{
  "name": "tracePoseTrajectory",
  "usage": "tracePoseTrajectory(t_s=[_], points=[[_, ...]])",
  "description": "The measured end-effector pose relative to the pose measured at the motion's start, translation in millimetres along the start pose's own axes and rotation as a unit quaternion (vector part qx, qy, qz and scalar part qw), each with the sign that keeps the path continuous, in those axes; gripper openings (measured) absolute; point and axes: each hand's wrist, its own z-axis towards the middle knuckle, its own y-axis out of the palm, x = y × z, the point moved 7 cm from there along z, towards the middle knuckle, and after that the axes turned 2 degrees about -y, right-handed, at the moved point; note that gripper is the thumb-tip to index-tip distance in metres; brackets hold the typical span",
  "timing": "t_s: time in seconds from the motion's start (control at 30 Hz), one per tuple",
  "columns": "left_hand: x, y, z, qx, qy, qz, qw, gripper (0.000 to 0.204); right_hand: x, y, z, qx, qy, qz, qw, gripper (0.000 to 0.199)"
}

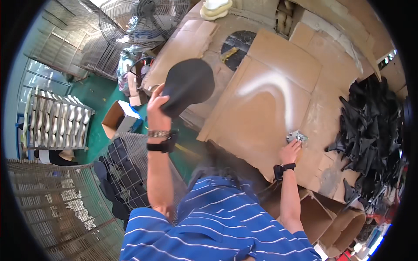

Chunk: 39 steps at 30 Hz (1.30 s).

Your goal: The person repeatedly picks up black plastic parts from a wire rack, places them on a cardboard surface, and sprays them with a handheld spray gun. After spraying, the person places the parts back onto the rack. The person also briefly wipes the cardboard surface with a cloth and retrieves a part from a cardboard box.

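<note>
My left hand grips a smooth black rounded piece, thumb and fingers pinching its lower left edge. The piece is held up over the left side of the cardboard-covered table, broad at the top and narrower near my hand. My right hand has its fingers closed over a small silvery metal tool on the cardboard sheet; its exact kind is partly hidden. A white sprayed-looking arc runs across the sheet above my right hand.
A heap of black pointed pieces lies at the right. A black disc with a yellowish strip is farther back. At the left stand a large fan, a rack of silvery shapes, an open box and a wire cart holding black pieces.
</note>
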Motion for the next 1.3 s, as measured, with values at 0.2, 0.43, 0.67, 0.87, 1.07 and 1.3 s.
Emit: tracePoseTrajectory(t_s=[0.2, 0.43, 0.67, 0.87, 1.07, 1.3], points=[[3.4, -107.3, -62.0, 0.035, -0.048, -0.011, 0.998, 0.060, 30.3, -10.1, 0.0, -0.088, -0.009, 0.106, 0.990, 0.082], [38.5, -244.2, -201.5, 0.195, -0.001, -0.034, 0.980, 0.052, 6.1, -31.0, -70.4, -0.073, -0.135, 0.124, 0.980, 0.065], [80.4, -379.6, -369.4, 0.395, 0.140, -0.080, 0.904, 0.052, -58.4, 19.0, -143.5, -0.270, -0.164, 0.162, 0.935, 0.059], [142.4, -441.9, -536.1, 0.538, 0.259, -0.165, 0.785, 0.051, -218.3, -41.3, -248.3, -0.469, -0.195, 0.104, 0.855, 0.065], [169.5, -537.2, -712.7, 0.617, 0.311, -0.116, 0.713, 0.055, -266.4, 40.0, -249.0, -0.502, -0.309, 0.078, 0.804, 0.057], [190.5, -643.5, -923.6, 0.793, 0.290, 0.044, 0.534, 0.048, -360.2, -2.9, -317.9, -0.533, -0.378, -0.017, 0.757, 0.024]])
